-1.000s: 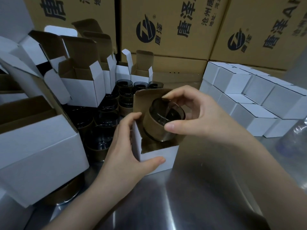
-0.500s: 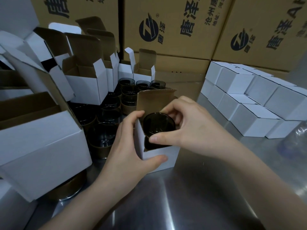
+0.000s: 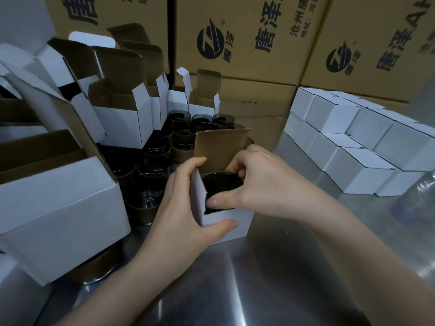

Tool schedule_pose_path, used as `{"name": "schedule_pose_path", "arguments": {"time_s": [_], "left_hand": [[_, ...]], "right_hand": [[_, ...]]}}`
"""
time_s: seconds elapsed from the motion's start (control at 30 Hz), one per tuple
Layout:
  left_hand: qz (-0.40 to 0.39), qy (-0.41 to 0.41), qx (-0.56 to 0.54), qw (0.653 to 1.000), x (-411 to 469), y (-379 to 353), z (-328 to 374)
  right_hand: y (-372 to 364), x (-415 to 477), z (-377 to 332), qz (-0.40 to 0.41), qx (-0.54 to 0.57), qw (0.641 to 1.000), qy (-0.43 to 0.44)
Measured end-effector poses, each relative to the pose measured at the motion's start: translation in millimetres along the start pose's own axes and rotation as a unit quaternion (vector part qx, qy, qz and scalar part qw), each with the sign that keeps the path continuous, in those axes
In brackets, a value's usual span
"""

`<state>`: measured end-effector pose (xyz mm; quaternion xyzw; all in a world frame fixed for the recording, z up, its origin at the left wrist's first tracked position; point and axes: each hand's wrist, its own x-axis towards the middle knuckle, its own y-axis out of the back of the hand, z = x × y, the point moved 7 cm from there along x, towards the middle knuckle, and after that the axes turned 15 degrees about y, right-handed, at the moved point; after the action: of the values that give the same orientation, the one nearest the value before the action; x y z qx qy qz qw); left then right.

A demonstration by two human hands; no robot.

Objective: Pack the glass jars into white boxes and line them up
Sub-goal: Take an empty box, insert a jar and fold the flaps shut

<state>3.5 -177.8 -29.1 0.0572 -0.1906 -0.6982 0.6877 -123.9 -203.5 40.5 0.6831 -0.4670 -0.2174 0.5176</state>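
A small white box (image 3: 237, 221) stands open on the steel table, its brown lid flap upright behind. A dark glass jar (image 3: 222, 185) sits upright inside it, rim just below the box's top edge. My left hand (image 3: 181, 208) grips the box's left corner, thumb across the front. My right hand (image 3: 259, 182) pinches the jar's rim, thumb at the front, fingers at the back. Several more dark jars (image 3: 150, 170) stand crowded to the left. Closed white boxes (image 3: 357, 170) are lined up in stacked rows at the right.
Several open, empty white boxes (image 3: 127, 118) stand at the back left, and a large one (image 3: 58, 208) lies close at the left. Big brown cartons (image 3: 247, 38) wall off the back. A clear plastic bottle (image 3: 421, 196) lies at the far right. Bare steel table (image 3: 235, 290) spreads in front.
My right hand has lowered the tilted jar from above the box down into it, where it now sits upright. My left hand kept its hold on the box.
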Motion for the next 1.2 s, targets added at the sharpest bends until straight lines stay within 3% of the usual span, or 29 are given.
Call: {"name": "schedule_pose_path", "arguments": {"time_s": [0.3, 0.53, 1.2], "left_hand": [[-0.007, 0.001, -0.007, 1.0, 0, 1, -1], [-0.006, 0.002, 0.008, 1.0, 1, 0, -1], [-0.014, 0.0, -0.007, 1.0, 1, -1, 0]], "right_hand": [[-3, 7, -4, -0.104, -0.039, 0.994, -0.022], [-5, 7, -9, -0.137, -0.05, 0.989, -0.026], [-2, 4, -7, -0.083, -0.025, 0.996, -0.026]]}}
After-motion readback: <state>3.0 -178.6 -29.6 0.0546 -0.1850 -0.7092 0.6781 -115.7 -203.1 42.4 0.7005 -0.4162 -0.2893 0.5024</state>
